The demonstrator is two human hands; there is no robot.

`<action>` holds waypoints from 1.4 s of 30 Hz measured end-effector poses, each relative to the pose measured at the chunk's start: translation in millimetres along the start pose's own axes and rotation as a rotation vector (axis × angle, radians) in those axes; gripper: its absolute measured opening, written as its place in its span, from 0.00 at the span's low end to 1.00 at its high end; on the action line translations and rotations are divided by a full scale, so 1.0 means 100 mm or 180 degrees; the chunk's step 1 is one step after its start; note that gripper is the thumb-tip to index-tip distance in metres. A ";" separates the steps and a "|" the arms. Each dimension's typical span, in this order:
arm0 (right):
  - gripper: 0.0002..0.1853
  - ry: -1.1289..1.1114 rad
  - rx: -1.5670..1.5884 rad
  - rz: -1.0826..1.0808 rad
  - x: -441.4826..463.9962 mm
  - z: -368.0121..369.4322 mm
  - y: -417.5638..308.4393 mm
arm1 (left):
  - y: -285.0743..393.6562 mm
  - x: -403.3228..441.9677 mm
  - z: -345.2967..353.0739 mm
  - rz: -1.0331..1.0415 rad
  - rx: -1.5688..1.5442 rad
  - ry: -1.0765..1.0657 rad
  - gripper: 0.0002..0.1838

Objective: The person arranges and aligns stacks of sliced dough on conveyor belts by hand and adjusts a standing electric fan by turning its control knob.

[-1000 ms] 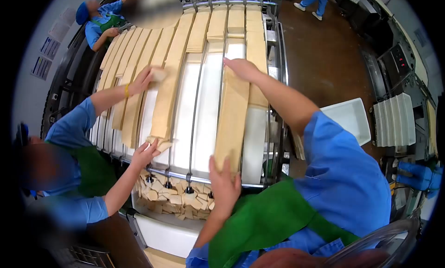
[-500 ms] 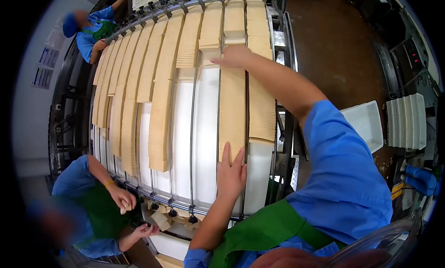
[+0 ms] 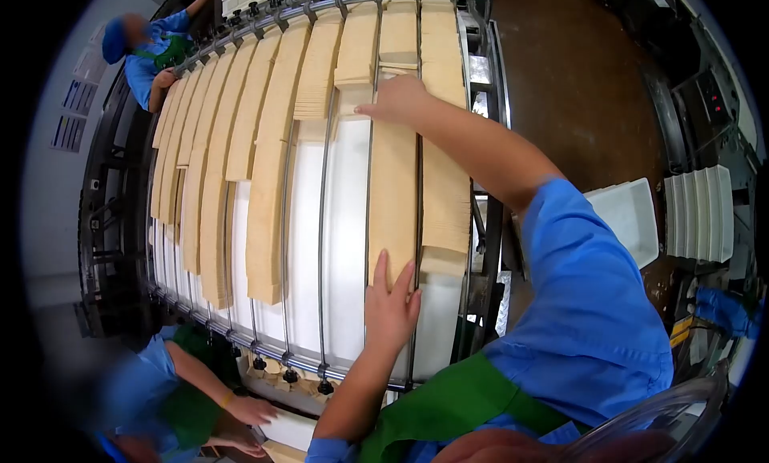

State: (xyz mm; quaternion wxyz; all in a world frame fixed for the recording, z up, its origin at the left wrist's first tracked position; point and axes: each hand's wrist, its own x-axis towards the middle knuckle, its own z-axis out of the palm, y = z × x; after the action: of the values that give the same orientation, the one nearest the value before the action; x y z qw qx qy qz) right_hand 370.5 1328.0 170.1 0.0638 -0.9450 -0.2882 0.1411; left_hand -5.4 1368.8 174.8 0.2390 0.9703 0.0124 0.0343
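Note:
My left hand (image 3: 390,303) lies with its fingers spread on the near end of a long row of stacked tan sheets (image 3: 392,191). At the far end of that row, my right hand (image 3: 396,100) rests over the top, thumb pointing left; its other fingers are partly hidden. Thin metal rods (image 3: 324,223) run lengthwise between the rows. To the right lies another tan row (image 3: 446,175), with a lower piece (image 3: 443,260) at its near end. More tan rows (image 3: 268,215) fill the left side over a white surface (image 3: 346,247).
A co-worker (image 3: 176,383) bends at the lower left, hands near a white bin (image 3: 292,427). Another person (image 3: 148,54) stands at the far left. Metal bars with black knobs (image 3: 290,376) cross both ends. White trays (image 3: 698,215) stand at the right.
My left hand has shifted from the row's near edge onto its top, and the row sits farther away between the rods. The lower-left co-worker's hands have moved off the rows, down towards the bin.

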 end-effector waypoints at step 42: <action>0.39 0.1249 0.1258 -0.3179 -4.15 1.13 -3.88 | -0.50 -5.53 -0.94 -0.3032 -0.1162 0.1525 0.39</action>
State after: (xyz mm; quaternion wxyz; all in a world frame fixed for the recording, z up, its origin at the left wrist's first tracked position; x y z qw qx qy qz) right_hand -197.7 1419.2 236.0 0.3506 -0.6727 -0.6507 -0.0331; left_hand -563.7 1433.9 201.5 0.3827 0.7656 0.4969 0.1436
